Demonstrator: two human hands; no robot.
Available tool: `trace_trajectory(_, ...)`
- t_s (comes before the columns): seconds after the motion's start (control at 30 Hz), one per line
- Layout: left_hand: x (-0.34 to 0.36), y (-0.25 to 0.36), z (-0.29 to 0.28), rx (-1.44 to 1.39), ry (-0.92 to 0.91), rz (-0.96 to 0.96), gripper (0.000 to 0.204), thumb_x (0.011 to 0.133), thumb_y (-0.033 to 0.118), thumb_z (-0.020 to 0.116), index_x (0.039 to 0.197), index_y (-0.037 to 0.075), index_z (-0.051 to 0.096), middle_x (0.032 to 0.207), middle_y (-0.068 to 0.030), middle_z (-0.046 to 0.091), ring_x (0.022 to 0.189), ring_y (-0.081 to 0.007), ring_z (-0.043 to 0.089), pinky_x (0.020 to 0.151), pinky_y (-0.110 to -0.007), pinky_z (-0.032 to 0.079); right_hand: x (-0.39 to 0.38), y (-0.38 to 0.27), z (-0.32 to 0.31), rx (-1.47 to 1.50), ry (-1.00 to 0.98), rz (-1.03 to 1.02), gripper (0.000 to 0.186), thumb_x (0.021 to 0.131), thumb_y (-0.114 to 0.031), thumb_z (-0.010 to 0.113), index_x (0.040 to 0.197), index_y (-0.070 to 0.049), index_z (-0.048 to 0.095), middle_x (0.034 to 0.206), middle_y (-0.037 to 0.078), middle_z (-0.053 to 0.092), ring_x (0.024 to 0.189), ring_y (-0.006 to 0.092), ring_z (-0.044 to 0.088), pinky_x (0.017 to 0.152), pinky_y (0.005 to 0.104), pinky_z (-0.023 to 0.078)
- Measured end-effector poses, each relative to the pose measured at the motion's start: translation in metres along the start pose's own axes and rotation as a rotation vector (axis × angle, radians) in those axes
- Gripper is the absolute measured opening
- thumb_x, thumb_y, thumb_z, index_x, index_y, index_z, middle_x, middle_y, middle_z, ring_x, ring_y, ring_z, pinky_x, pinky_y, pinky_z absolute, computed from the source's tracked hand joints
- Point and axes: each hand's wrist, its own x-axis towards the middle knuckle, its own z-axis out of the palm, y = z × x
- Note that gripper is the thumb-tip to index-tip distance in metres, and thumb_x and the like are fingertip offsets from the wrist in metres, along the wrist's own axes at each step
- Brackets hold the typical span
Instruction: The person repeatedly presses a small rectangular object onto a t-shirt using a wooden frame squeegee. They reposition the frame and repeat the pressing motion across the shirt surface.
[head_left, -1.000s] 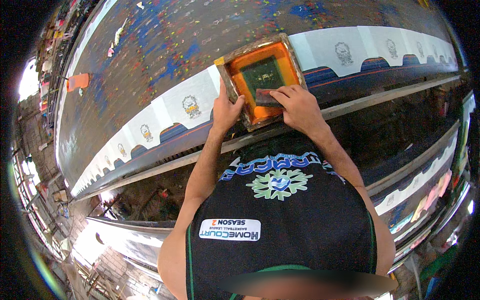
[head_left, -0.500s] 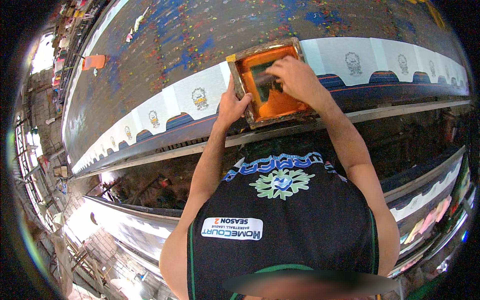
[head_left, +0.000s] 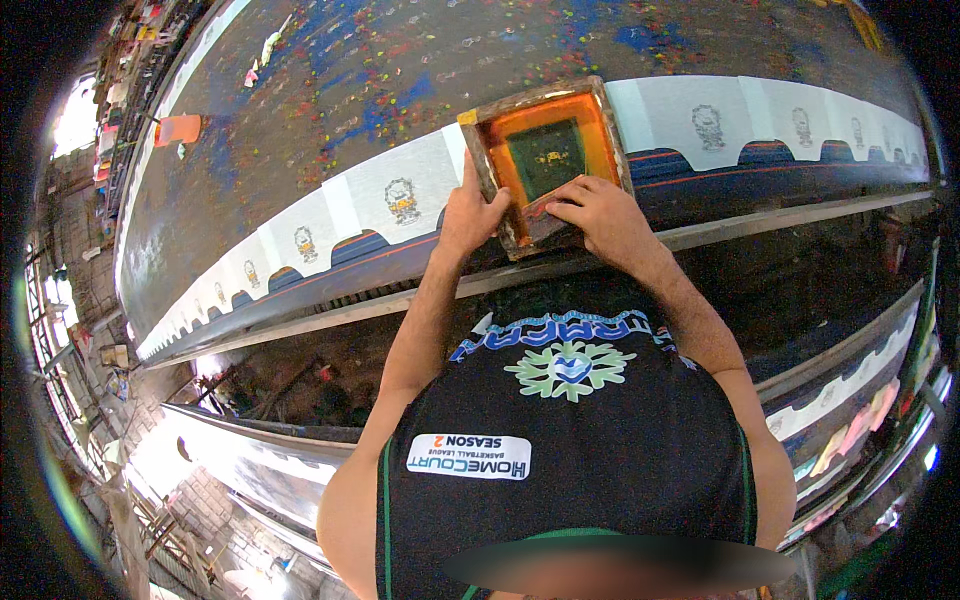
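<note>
A wooden-framed printing screen lies on the long table over a row of white cloth pieces. Inside it, orange mesh surrounds a dark green window with a small yellowish mark. My left hand grips the frame's left side, thumb on the near inner edge and index finger stretched along the outside. My right hand is closed at the near end of the screen, on a squeegee mostly hidden by the fingers. Emblems in dark lines show on the cloth; those to the left also carry yellow.
The dark tabletop is spotted with blue, red and yellow paint. An orange container stands at the far left. A pale rail runs along the table's near edge. Another table with white cloth lies behind me at right.
My right hand has drawn the squeegee from the middle of the screen to its near end, uncovering the dark window. My left hand keeps its hold on the frame.
</note>
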Motion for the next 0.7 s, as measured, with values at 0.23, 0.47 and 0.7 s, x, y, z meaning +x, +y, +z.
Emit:
trace_trajectory(0.23,0.002,0.005,-0.003,0.069,-0.059,-0.063,0.107,0.096,0.039,0.073,0.172,-0.002,0.01,0.087,-0.0369,0.074,0.082,-0.0535,0.076,0.074,-0.06,0.062,0.052,0.037,-0.017,-0.072,0.15,0.08,0.045,0.085,0.0,0.069,0.128,-0.012,0.077,0.127,0.008,0.076,0.122,0.0344,0.067,0.107,0.0462,0.056)
trace_trajectory(0.47,0.002,0.002,-0.005,0.019,-0.08,0.006,0.111,0.097,0.039,0.071,0.17,-0.01,0.002,0.084,-0.0392,0.073,0.08,-0.0572,0.074,0.075,-0.062,0.061,0.073,0.044,-0.032,-0.05,-0.03,0.257,0.048,0.087,0.003,0.071,0.133,-0.011,0.075,0.131,0.011,0.074,0.127,0.0358,0.066,0.11,0.047,0.054)
trace_trajectory(0.7,0.005,-0.001,-0.003,-0.027,-0.123,-0.015,0.113,0.098,0.039,0.074,0.171,-0.005,0.001,0.092,-0.0386,0.074,0.085,-0.0578,0.074,0.076,-0.062,0.061,0.008,-0.005,-0.015,-0.016,-0.017,0.321,0.054,0.082,0.012,0.062,0.13,-0.009,0.077,0.131,0.012,0.075,0.127,0.0361,0.066,0.112,0.0474,0.054)
